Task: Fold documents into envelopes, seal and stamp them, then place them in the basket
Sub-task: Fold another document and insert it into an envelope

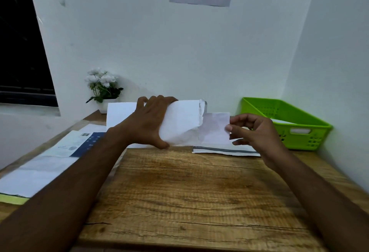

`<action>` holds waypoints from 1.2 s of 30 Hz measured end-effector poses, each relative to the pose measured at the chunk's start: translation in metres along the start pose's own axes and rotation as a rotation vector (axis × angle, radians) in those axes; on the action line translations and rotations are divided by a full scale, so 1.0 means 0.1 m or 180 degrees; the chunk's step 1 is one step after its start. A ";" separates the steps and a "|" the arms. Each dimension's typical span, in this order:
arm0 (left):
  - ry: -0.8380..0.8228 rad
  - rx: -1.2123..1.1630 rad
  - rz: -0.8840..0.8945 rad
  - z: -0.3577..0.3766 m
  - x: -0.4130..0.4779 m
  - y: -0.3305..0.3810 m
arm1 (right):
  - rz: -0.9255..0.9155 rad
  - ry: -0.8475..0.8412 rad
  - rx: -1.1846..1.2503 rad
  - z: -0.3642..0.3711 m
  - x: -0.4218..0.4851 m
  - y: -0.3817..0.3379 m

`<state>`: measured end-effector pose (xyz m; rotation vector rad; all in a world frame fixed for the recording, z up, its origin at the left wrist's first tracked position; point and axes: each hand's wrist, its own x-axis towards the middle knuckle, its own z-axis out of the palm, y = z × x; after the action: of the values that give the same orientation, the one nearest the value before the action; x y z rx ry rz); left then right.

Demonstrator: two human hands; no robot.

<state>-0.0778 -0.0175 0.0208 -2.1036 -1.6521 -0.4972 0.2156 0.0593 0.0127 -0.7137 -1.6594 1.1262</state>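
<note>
**Insertion step: document going into envelope**

Obs: the left hand (pixel 147 121) grips the white envelope (pixel 181 124) held up off the table (pixel 189 191), fingers curled over its top edge and thumb under its bottom edge. The mouth faces right, with the flap raised at that end. The right hand (pixel 253 130) pinches the outer edge of the folded document (pixel 214 129) between thumb and fingertips. The document's near end appears to sit just inside the mouth, and most of it is exposed.

The green basket (pixel 319 138) sits at far right against the wall, apart from both hands. Loose papers (pixel 50 162) lie at left.

Judgement: early in this envelope's cycle; sealing, stamping and basketing not yet done.

Technique notes:
- Bow the envelope slightly so the mouth gapes.
- Keep the document square to the opening and slide it straight in.
- The envelope body looks crumpled; a tight grip risks snagging a corner.
- Keep the flap clear.
</note>
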 end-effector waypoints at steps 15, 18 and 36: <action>0.0469 -0.0192 0.0245 0.05 0.09 0.27 | 0.0017 0.0012 -0.0232 0.21 -0.09 0.06; 0.0660 -0.0343 0.0181 0.03 0.10 0.31 | -0.0075 0.0212 -0.0335 0.24 -0.09 0.07; 0.1020 -0.1979 -0.0453 0.00 0.15 0.45 | -0.0602 0.0876 -0.1029 0.31 -0.11 0.15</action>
<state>-0.0309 -0.0140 0.0238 -2.1444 -1.5931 -1.4691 0.1902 0.0455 -0.0087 -0.8531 -1.6462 0.6020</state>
